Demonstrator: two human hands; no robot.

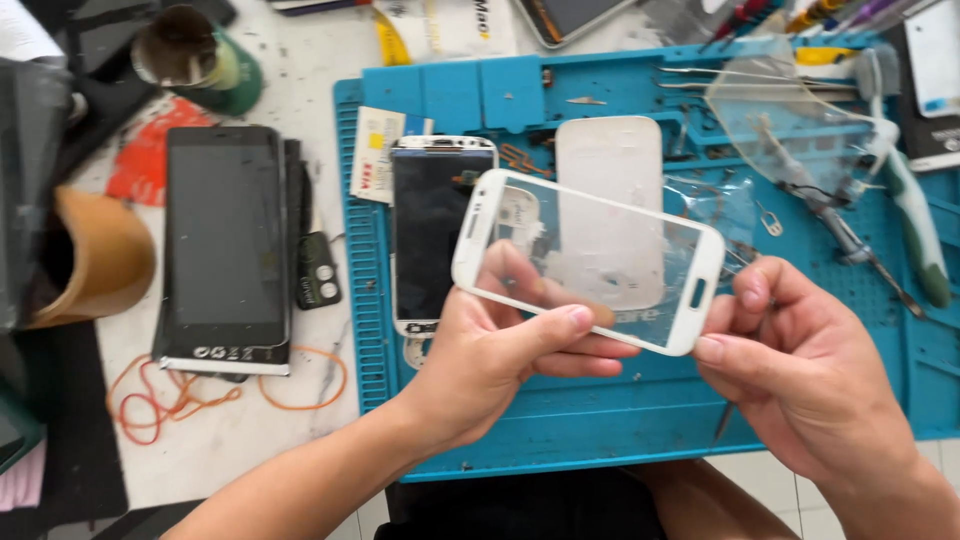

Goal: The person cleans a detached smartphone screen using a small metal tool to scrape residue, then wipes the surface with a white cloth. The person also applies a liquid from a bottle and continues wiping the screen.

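left edge of the desk: we've got a tan curved cup-like holder (95, 255), then a big black slab tablet with a dark screen (226, 245) lying flat, with a tangle of orange rubber bands (175, 400) just below it on the white desk (280, 430).

mat: the blue ribbed silicone repair mat (600, 420) covers the right part of the desk. Near its left edge lies a white-framed phone with a black screen (432, 235), face up, and a white oval plastic back cover (612, 160) just beside it.

left hand (490, 365): ours, closed on the thin white-bordered clear front glass panel (590, 262), thumb lying along the lower long edge, fingers showing through from behind.

the glass: held in the air over the middle of the mat, tilted, well clear of the phone under it.

right hand (800, 365): pinching the right short end of the glass, thumb and forefinger by the button cut-out.

how it'll handle, we reckon: super light, stiff but brittle. It looks like it would snap if flexed, and it's smooth enough to slip. Edges only, both ends supported like now, no pressing on the clear centre.

right edge of the mat: a sheet of clear plastic film (790, 120), plus a metal-tipped hand tool with a green and white handle (915, 235).
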